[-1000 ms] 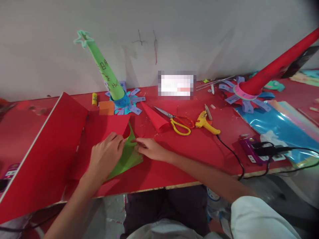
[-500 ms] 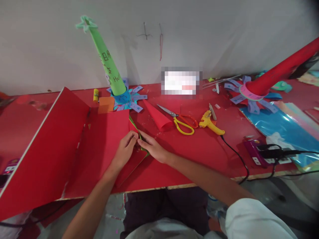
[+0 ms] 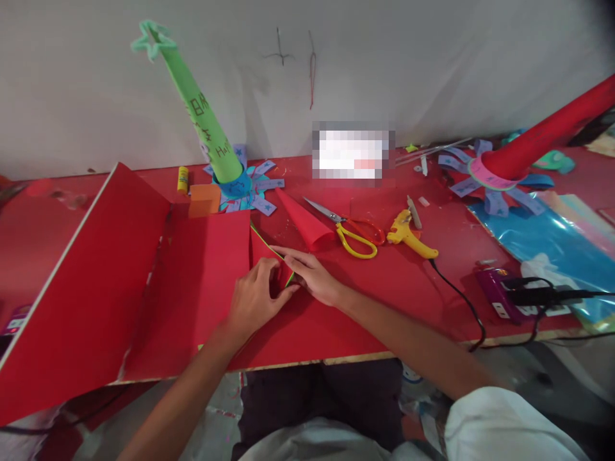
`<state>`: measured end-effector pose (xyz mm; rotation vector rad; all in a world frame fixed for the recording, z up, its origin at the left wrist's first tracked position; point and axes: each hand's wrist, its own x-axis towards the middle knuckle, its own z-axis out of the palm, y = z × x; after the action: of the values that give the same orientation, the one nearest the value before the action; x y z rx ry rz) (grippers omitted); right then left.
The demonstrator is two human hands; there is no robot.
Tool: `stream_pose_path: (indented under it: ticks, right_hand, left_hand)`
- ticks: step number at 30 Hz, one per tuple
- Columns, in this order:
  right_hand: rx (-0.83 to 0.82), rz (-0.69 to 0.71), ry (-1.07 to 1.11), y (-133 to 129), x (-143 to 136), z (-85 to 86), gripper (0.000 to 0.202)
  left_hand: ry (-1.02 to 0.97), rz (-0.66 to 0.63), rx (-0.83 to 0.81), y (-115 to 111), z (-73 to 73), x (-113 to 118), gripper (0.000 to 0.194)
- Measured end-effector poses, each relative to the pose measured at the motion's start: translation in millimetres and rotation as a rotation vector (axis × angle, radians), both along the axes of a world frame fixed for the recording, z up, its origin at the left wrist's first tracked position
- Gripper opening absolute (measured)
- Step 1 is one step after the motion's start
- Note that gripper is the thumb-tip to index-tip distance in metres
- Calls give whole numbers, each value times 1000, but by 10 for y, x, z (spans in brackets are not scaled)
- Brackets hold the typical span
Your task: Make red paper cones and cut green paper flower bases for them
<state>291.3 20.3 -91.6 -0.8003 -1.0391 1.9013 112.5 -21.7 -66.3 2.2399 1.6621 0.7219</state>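
Note:
Both hands are on a sheet of red paper (image 3: pixel 262 248) with a thin green edge, which is bent up off the table. My left hand (image 3: pixel 257 298) grips it from the left, fingers curled and thumb reaching right toward the green edge. On the other side, my right hand (image 3: pixel 314 276) holds the same edge with its fingers laid along it and the thumb underneath. The lower part of the paper is hidden by the hands. Just beyond them a red paper cone (image 3: pixel 307 224) lies on the table.
Scissors (image 3: pixel 358 237) and a yellow glue gun (image 3: pixel 408 235) lie to the right, its cord running to a purple power strip (image 3: pixel 497 294). A green paper tower (image 3: pixel 206 121) stands behind, near a glue stick (image 3: pixel 182 180). A red board (image 3: pixel 91 275) rises at left.
My hands have shifted slightly right and spread from a close pinch. The red paper has opened out, showing its red face between them. My left thumb now stretches right.

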Motion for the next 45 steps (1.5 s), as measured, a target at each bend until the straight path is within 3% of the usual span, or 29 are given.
stream_pose_path:
  ticks: [7,24,45]
  right_hand:
    - [-69,25,114,23,-8,-1,49]
    - [-114,29,161,19,8,46,47]
    - [-102,59,127,19,34,121,46]
  left_hand:
    - [-55,-61,10,19,-16,-66,40]
    - [-196,-143,25,37,-33,-110,37]
    - [-262,-133,-62,31,-22,-118,36]
